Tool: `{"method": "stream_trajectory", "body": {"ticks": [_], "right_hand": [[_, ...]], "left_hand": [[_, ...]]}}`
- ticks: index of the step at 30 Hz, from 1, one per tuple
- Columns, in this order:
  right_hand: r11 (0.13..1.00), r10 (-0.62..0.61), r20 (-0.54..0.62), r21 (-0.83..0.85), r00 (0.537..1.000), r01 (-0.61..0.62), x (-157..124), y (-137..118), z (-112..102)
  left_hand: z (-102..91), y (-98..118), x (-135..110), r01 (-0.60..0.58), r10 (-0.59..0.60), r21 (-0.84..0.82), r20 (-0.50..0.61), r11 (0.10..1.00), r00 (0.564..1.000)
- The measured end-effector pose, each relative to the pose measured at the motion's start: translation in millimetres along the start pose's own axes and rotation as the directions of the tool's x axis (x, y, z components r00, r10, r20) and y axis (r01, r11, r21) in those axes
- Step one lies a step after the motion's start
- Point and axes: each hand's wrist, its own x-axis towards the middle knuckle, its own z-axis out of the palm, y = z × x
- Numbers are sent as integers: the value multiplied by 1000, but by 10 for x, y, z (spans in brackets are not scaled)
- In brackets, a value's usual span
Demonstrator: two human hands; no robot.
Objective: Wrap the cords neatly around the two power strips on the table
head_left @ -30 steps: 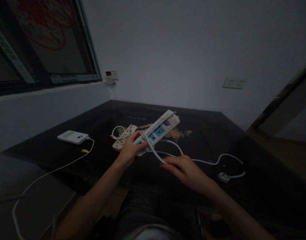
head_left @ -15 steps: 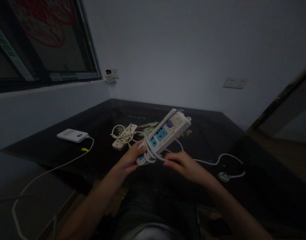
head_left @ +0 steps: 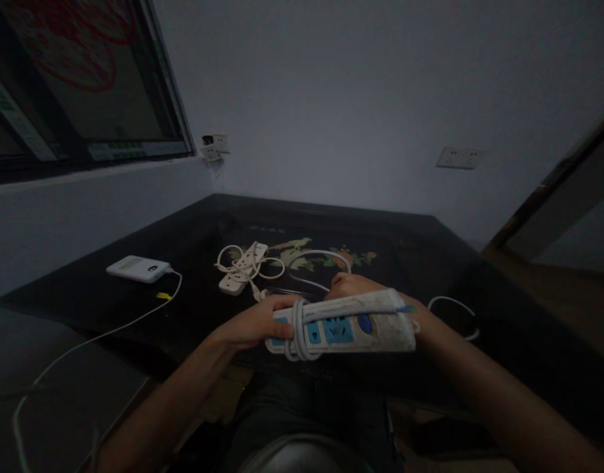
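A white power strip (head_left: 351, 325) with blue sockets and a blue button is held level above the table's near edge. My left hand (head_left: 250, 323) grips its left end, fingers closed around it. Its white cord (head_left: 296, 328) is wound in several loops round the strip near that hand, and more cord arcs back over the table (head_left: 319, 255). My right hand (head_left: 353, 286) sits just behind the strip, mostly hidden by it; its fingers look curled where the cord passes, but what they hold is hidden.
A second white power strip (head_left: 242, 266) with a coiled cord lies on the dark table (head_left: 148, 309). A white power bank (head_left: 137, 268) with a cable sits at the left. Wall sockets (head_left: 459, 157) are on the far wall. A window is at upper left.
The strip has swung from pointing away and up to lying level, closer to me. More cord loops are round it. My right hand has moved behind the strip.
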Motion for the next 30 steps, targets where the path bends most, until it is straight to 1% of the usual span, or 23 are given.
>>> {"method": "stream_trajectory", "body": {"ticks": [3, 4, 6, 8, 9, 11, 13, 14, 15, 18, 20, 21, 24, 27, 29, 30], "right_hand": [[987, -114, 145, -94, 983, 128, 68, -136, -20], [974, -139, 179, -153, 974, 167, 89, -191, -16], [927, -163, 206, -302, 965, 221, 132, -283, 7], [856, -189, 218, -442, 957, 270, 176, -325, 41], [818, -212, 222, -492, 952, 297, 198, -326, 56], [762, -259, 224, -550, 939, 342, 236, -299, 65], [723, -308, 207, -583, 929, 370, 262, -268, 37], [703, -328, 200, -601, 923, 380, 269, -261, 11], [684, -341, 198, -619, 919, 387, 274, -262, -20], [635, -352, 207, -664, 913, 395, 273, -304, -105], [623, -363, 205, -671, 909, 401, 266, -332, -138], [625, -366, 198, -672, 909, 397, 261, -335, -148], [646, -316, 166, -683, 934, 340, 239, -287, -177], [693, -228, 95, -683, 969, 231, 187, -169, -230], [777, -198, 56, -600, 979, 192, 129, -83, -267], [836, -182, 49, -518, 982, 181, 94, -44, -279]], "left_hand": [[-33, 28, -5, 54, -74, 176, 110, 983, 991], [-38, 41, -4, 67, -103, 247, 137, 967, 985], [-31, 61, -2, 82, -159, 397, 166, 914, 973], [-5, 61, 2, 78, -188, 532, 157, 843, 970], [11, 52, 5, 66, -179, 579, 141, 812, 974], [40, 24, 21, 21, -112, 622, 107, 783, 988], [55, -7, 48, -31, -24, 607, 82, 794, 996], [57, -19, 64, -44, -4, 589, 80, 807, 997], [57, -31, 82, -44, -10, 568, 92, 822, 996], [64, -79, 128, 6, -111, 488, 187, 873, 976], [86, -136, 143, 69, -171, 385, 238, 920, 956], [101, -172, 145, 108, -189, 311, 245, 944, 951], [141, -277, 133, 188, -202, 85, 214, 979, 956], [146, -322, 108, 187, -184, -7, 165, 982, 969], [133, -321, 91, 190, -184, -32, 143, 981, 973], [125, -319, 82, 193, -185, -52, 137, 980, 973]]}}
